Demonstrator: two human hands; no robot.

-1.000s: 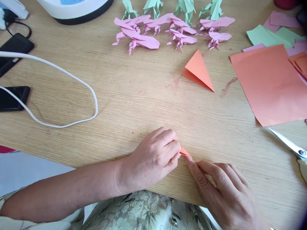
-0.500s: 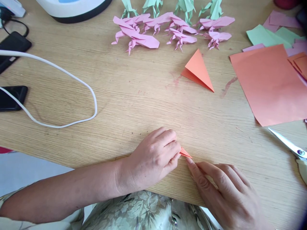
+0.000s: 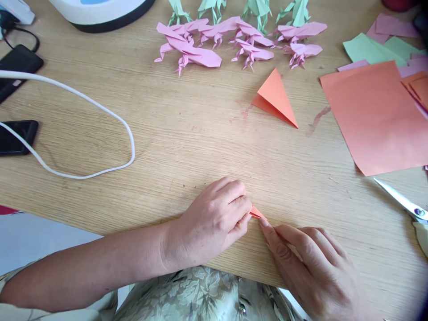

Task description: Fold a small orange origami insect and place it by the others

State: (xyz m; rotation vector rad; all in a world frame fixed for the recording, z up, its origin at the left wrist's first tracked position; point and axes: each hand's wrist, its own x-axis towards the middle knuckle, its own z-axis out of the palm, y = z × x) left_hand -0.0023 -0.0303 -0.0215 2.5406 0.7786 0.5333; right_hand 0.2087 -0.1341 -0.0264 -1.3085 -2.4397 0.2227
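Note:
A small piece of folded orange paper (image 3: 256,211) lies low over the near part of the wooden table, its narrow pointed end showing. My left hand (image 3: 217,214) is closed around most of it, fingers curled, so the rest of the paper is hidden. At the pointed end, my right hand (image 3: 310,263) pinches the tip, with the thumb on top and the index finger close beside it. Farther up the table lies a separate folded orange paper triangle (image 3: 278,100), touched by neither hand.
Pink folded paper figures (image 3: 197,55) and green ones (image 3: 259,9) stand at the back. An orange sheet (image 3: 377,120), paper scraps (image 3: 371,49) and scissors (image 3: 401,198) lie on the right. A white cable (image 3: 133,147) loops on the left by dark phones (image 3: 16,138).
My right thumb has moved slightly onto the pointed tip of the orange paper and now covers it. The left hand stays nearly still.

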